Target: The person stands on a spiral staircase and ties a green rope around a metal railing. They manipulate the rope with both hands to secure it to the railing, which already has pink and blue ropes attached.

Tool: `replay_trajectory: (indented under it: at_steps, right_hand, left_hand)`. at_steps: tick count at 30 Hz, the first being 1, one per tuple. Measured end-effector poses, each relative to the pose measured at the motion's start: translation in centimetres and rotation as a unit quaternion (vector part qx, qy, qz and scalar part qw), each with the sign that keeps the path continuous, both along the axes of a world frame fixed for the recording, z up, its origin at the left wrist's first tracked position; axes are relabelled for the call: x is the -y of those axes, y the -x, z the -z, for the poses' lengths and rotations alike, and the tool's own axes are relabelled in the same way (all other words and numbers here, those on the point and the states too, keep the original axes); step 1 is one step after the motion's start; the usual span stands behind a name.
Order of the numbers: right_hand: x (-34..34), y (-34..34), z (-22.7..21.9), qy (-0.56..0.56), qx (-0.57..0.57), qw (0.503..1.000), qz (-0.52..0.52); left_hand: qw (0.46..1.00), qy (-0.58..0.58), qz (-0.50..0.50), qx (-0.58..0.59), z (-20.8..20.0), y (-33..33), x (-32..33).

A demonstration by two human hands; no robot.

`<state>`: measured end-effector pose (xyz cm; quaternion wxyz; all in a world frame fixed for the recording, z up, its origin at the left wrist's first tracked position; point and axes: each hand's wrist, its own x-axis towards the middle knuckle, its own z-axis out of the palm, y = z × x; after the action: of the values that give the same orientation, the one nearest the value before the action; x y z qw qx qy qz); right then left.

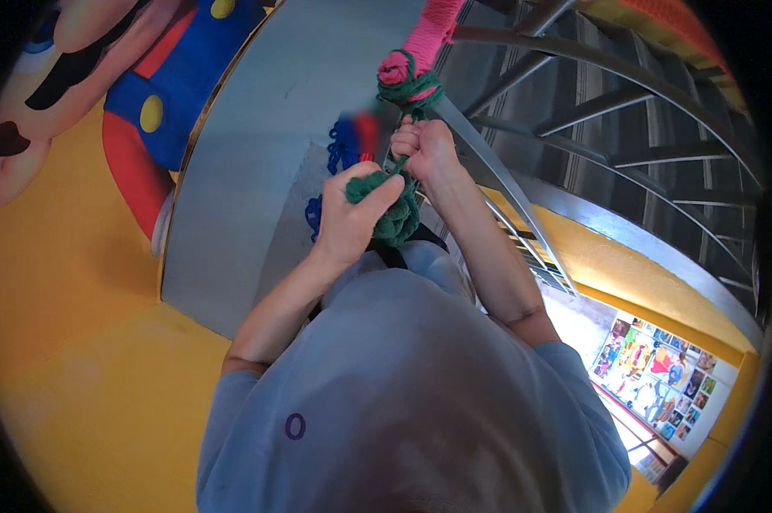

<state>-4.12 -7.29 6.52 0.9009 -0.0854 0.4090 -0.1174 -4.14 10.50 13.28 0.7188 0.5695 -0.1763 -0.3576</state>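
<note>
My left hand (350, 212) is closed around a loose bundle of thick green yarn (396, 224), held in front of my waist. Just above it and to the right, my right hand (426, 147) makes a fist on a strand of the same yarn. That strand runs up to green windings (418, 90) around the end of a rail covered in pink material (433, 38). A rolled pink end sticks out beside the windings. Blue looped cord (345, 147) hangs behind my left hand, next to a blurred red piece (366, 135).
A spiral staircase with grey metal railings (642, 98) curves along the right. On the left, a large painted cartoon figure (159, 94) stands against a yellow wall (70, 342). A grey curved panel (232, 188) lies between. A board of pictures (655, 376) shows at lower right.
</note>
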Motion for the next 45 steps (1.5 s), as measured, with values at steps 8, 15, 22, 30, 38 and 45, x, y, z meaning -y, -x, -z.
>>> replay_trajectory:
  at_steps: [8, 15, 22, 30, 38, 45]
  right_hand:
    - [-0.8, -0.3, -1.1, 0.019, -0.014, 1.0, -0.007]
    - [-1.3, 2.9, -2.1, 0.247, -0.033, 0.958, -0.143]
    - [-1.1, 2.1, 2.7, 0.365, -0.052, 0.929, 0.022]
    - [-1.5, 0.4, 6.2, 0.374, -0.058, 0.914, 0.146]
    - [0.3, -2.9, 8.6, 0.174, 0.081, 0.941, 0.28]
    - [1.6, -3.7, 12.7, 0.063, 0.171, 0.952, 0.245]
  left_hand:
    - [0.999, -0.017, 0.003, 0.046, -1.5, -0.6, -0.6]
    - [0.983, -0.063, 0.083, 0.151, -2.7, -4.1, -1.0]
    - [0.993, -0.05, 0.054, 0.094, 1.2, -3.8, -2.2]
    - [0.956, -0.201, 0.009, 0.215, 13.5, -7.3, -2.0]
    - [0.944, -0.143, 0.033, 0.296, 7.6, -4.1, -3.0]
    - [0.934, -0.045, 0.127, 0.33, -2.4, 0.5, 2.3]
